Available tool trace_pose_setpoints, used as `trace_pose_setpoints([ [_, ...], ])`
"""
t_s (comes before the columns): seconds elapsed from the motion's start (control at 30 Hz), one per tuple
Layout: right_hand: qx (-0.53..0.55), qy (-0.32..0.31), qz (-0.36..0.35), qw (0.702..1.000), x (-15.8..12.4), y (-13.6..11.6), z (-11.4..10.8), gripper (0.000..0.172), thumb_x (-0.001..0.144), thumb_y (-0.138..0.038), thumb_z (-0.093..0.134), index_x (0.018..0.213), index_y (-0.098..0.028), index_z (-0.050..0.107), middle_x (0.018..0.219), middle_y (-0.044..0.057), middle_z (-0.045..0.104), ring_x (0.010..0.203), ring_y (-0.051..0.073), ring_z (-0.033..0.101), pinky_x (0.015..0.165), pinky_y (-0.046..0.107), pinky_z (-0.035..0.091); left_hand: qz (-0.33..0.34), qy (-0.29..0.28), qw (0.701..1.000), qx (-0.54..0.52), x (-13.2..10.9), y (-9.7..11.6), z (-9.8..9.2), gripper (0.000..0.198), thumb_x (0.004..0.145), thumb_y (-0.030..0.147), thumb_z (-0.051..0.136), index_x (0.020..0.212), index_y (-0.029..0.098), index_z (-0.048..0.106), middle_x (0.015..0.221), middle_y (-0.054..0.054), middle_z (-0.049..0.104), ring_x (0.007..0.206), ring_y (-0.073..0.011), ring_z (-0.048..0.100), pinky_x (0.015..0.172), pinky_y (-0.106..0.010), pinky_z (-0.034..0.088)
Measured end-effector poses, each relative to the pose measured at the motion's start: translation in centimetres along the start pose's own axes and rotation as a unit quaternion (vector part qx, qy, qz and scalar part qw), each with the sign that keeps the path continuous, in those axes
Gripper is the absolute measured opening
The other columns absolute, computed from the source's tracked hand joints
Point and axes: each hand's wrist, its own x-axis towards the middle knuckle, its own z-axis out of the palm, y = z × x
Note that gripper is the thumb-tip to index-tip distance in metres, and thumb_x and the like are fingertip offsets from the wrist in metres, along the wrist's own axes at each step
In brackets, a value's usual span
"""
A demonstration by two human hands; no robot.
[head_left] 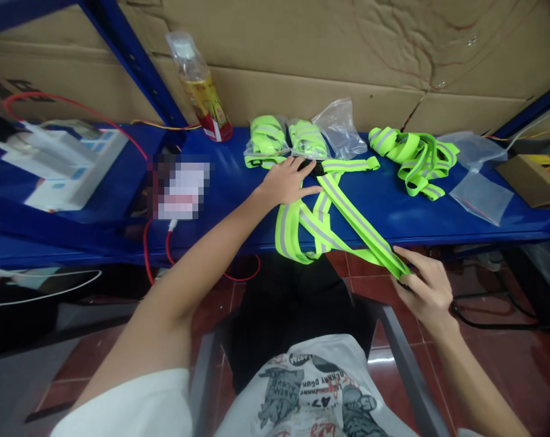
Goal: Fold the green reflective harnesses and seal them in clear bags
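A neon green reflective strap harness (329,209) lies spread across the front of the blue shelf (238,188) and hangs over its edge. My left hand (286,180) rests flat on the harness's upper end, fingers stretched out. My right hand (424,286) pinches the harness's lower end below the shelf edge. Two folded harnesses in clear bags (284,141) lie just behind my left hand. Another loose harness (413,155) is bunched at the right.
A plastic bottle (202,88) with yellow liquid stands at the back against cardboard. Empty clear bags (481,194) lie at the right beside a cardboard box (536,176). A white device (60,161) with red cables sits at the left. A blue diagonal brace (133,60) crosses behind.
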Motion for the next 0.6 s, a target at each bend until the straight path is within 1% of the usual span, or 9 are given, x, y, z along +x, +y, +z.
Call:
trace_pose_setpoints([
  [0.1, 0.029, -0.01, -0.009, 0.999, -0.6, -0.1, 0.3, 0.033, 0.082, 0.0, 0.081, 0.077, -0.024, 0.058, 0.153, 0.008, 0.072, 0.13, 0.039, 0.076, 0.093, 0.055, 0.064, -0.001, -0.004, 1.0, -0.009, 0.0, 0.1, -0.1, 0.09, 0.108, 0.075, 0.042, 0.176, 0.017, 0.036, 0.179, -0.021, 0.038, 0.163, -0.0444, 0.038, 0.129, -0.055, 0.039],
  [0.17, 0.065, -0.024, -0.008, 0.998, -0.9, 0.0, 0.8, 0.033, 0.083, 0.001, 0.08, 0.081, -0.024, 0.059, 0.154, 0.009, 0.071, 0.127, 0.037, 0.078, 0.095, 0.055, 0.065, 0.003, -0.003, 1.0, -0.013, -0.1, 0.1, -0.2, 0.089, 0.108, 0.074, 0.044, 0.176, 0.018, 0.036, 0.179, -0.021, 0.039, 0.162, -0.0449, 0.039, 0.129, -0.055, 0.04],
  [0.23, 0.085, -0.038, -0.002, 0.996, -1.1, 0.1, 1.2, 0.031, 0.085, 0.002, 0.079, 0.09, -0.025, 0.064, 0.154, 0.011, 0.071, 0.123, 0.035, 0.08, 0.095, 0.055, 0.066, 0.007, 0.002, 1.0, -0.013, -0.2, 0.2, -0.2, 0.088, 0.109, 0.073, 0.044, 0.176, 0.018, 0.036, 0.178, -0.021, 0.04, 0.161, -0.0447, 0.04, 0.127, -0.054, 0.042],
  [0.3, 0.091, -0.046, 0.003, 0.995, -1.2, 0.2, 1.5, 0.036, 0.087, 0.0, 0.077, 0.108, -0.028, 0.072, 0.149, 0.012, 0.074, 0.123, 0.035, 0.079, 0.094, 0.055, 0.067, 0.006, 0.011, 1.0, -0.01, -0.2, 0.2, -0.1, 0.084, 0.11, 0.071, 0.04, 0.176, 0.017, 0.036, 0.178, -0.021, 0.04, 0.161, -0.0435, 0.042, 0.126, -0.053, 0.043],
  [0.33, 0.091, -0.042, 0.007, 0.995, -1.2, 0.3, 1.5, 0.044, 0.089, 0.0, 0.076, 0.122, -0.029, 0.073, 0.144, 0.012, 0.077, 0.121, 0.035, 0.08, 0.093, 0.054, 0.068, 0.005, 0.016, 1.0, -0.008, -0.2, 0.2, 0.0, 0.081, 0.112, 0.068, 0.037, 0.176, 0.018, 0.037, 0.178, -0.02, 0.04, 0.161, -0.0426, 0.042, 0.127, -0.052, 0.042],
  [0.4, 0.084, -0.026, 0.013, 0.996, -1.0, 0.5, 1.3, 0.061, 0.091, -0.002, 0.075, 0.145, -0.03, 0.068, 0.131, 0.012, 0.082, 0.112, 0.032, 0.081, 0.089, 0.049, 0.068, 0.004, 0.022, 1.0, -0.005, -0.1, 0.2, 0.0, 0.074, 0.115, 0.062, 0.03, 0.175, 0.018, 0.039, 0.177, -0.019, 0.042, 0.161, -0.0408, 0.043, 0.128, -0.052, 0.041],
  [0.43, 0.072, -0.021, 0.01, 0.997, -0.8, 0.6, 1.1, 0.066, 0.092, -0.004, 0.077, 0.151, -0.03, 0.066, 0.123, 0.011, 0.083, 0.105, 0.03, 0.081, 0.086, 0.047, 0.067, 0.004, 0.021, 1.0, -0.007, -0.1, 0.1, 0.0, 0.071, 0.116, 0.058, 0.027, 0.174, 0.019, 0.041, 0.177, -0.018, 0.043, 0.161, -0.0402, 0.043, 0.129, -0.052, 0.041],
  [0.5, 0.04, -0.036, -0.013, 0.998, -0.3, 0.7, 0.4, 0.062, 0.091, -0.013, 0.085, 0.148, -0.032, 0.069, 0.111, 0.008, 0.082, 0.094, 0.028, 0.079, 0.081, 0.045, 0.063, 0.004, 0.016, 1.0, -0.017, 0.1, 0.0, -0.3, 0.067, 0.117, 0.053, 0.025, 0.174, 0.021, 0.042, 0.177, -0.015, 0.044, 0.161, -0.0394, 0.044, 0.128, -0.053, 0.041],
  [0.6, 0.004, -0.073, -0.043, 0.996, 1.1, 0.2, -0.8, 0.058, 0.084, -0.036, 0.097, 0.138, -0.033, 0.075, 0.103, 0.007, 0.078, 0.088, 0.028, 0.075, 0.078, 0.046, 0.058, -0.007, 0.003, 0.999, -0.05, 0.2, -0.3, -1.0, 0.064, 0.116, 0.05, 0.028, 0.174, 0.025, 0.039, 0.174, -0.014, 0.049, 0.159, -0.0381, 0.048, 0.125, -0.055, 0.044],
])
